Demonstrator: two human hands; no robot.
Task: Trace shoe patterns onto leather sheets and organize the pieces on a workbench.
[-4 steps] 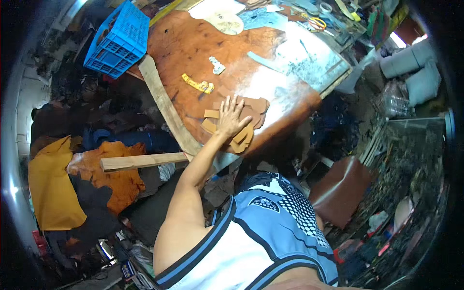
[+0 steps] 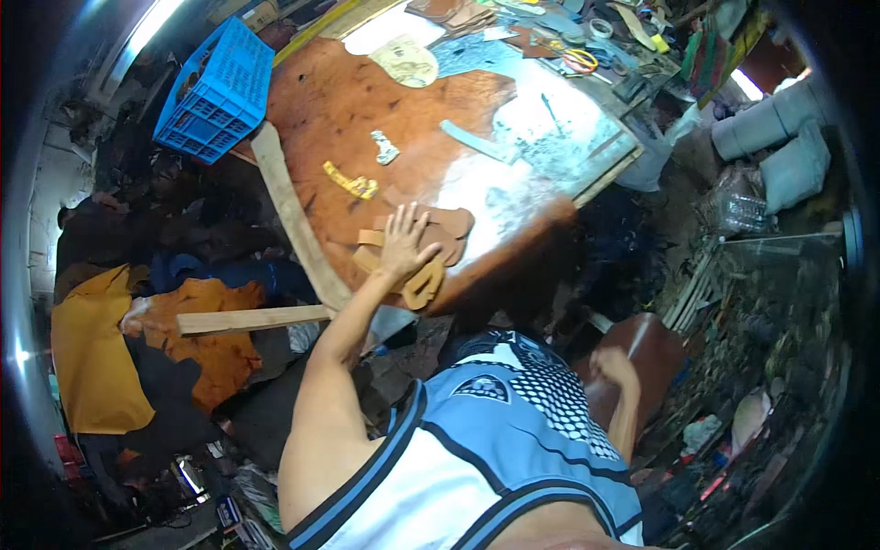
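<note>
My left hand lies flat with its fingers spread on a loose pile of cut leather pieces. Brown pieces show past its fingertips, and tan pieces stick out by the wrist. Beneath the pile is a large orange-brown hide covering the table. Beyond the hand rest a yellow curved strip with markings and a small pale patterned piece. At my right side, my right hand hovers in front of a dark brown sheet; its fingers look bent but are blurred.
A blue plastic crate stands at the table's far left. Orange-handled scissors, a tape roll and scraps crowd the far right. A wooden plank juts left from the table corner. Yellow leather hangs at the left.
My right hand has come into view at my right side, in front of the brown sheet. The table and left hand appear shifted left and lower; the left hand stays on the pile.
</note>
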